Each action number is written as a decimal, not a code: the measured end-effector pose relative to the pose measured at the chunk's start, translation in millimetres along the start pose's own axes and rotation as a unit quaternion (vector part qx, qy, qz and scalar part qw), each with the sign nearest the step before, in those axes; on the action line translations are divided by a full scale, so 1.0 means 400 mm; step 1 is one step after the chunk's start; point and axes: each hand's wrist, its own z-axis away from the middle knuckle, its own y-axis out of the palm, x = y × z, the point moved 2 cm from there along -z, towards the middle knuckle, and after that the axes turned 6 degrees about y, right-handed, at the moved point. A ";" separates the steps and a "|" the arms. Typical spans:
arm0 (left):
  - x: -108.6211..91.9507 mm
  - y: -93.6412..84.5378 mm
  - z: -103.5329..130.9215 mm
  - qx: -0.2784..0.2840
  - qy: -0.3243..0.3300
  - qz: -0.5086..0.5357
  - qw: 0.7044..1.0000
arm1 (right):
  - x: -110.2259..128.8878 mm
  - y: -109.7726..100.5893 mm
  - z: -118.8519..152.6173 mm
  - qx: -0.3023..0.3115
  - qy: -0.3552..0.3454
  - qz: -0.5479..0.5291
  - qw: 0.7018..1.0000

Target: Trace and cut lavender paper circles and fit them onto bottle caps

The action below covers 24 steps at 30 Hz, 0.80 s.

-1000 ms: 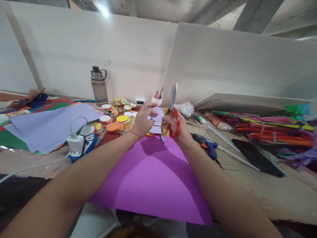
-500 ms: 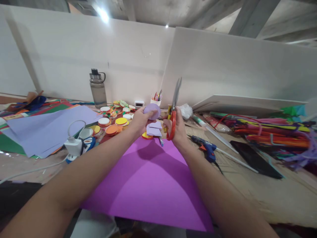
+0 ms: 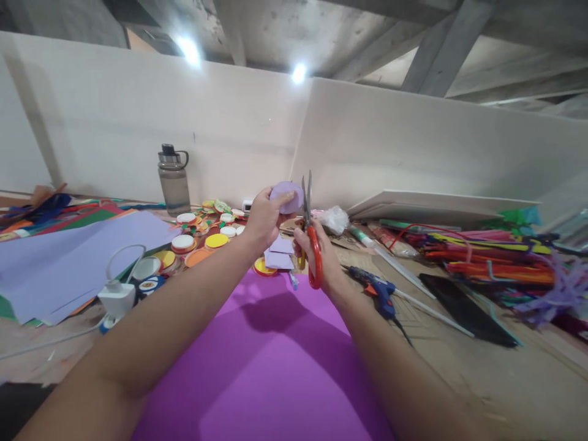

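Note:
Pinched in my left hand [image 3: 265,217] is a round piece of lilac paper [image 3: 288,195], held up above the table. My right hand [image 3: 325,254] grips a pair of scissors [image 3: 315,257] with red and yellow handles. Their blades point upward, slightly parted, close to the paper circle's right edge. Beneath both hands lie small lilac paper pieces [image 3: 279,256], partly over a yellow disc [image 3: 264,268]. A large purple sheet [image 3: 275,367] stretches toward me under my forearms.
Coloured discs [image 3: 217,241] and lilac sheets [image 3: 82,251] lie to the left, by a white plug adapter [image 3: 116,299] and a water bottle [image 3: 174,187]. On the right are a glue gun [image 3: 380,290], a black phone-like slab [image 3: 468,311] and colourful pipe cleaners [image 3: 496,251].
The scissors have turned and come left toward the paper circle, their blades now slightly parted beside it. The whole view has tilted up a little.

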 end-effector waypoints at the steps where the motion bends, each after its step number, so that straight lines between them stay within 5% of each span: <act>1: 0.001 0.004 0.001 -0.003 0.001 0.000 1.000 | 0.001 -0.001 0.001 0.006 -0.003 0.007 1.000; 24: 0.027 0.005 0.029 -0.043 0.043 -0.003 0.998 | -0.028 -0.014 -0.004 0.029 -0.026 0.041 0.998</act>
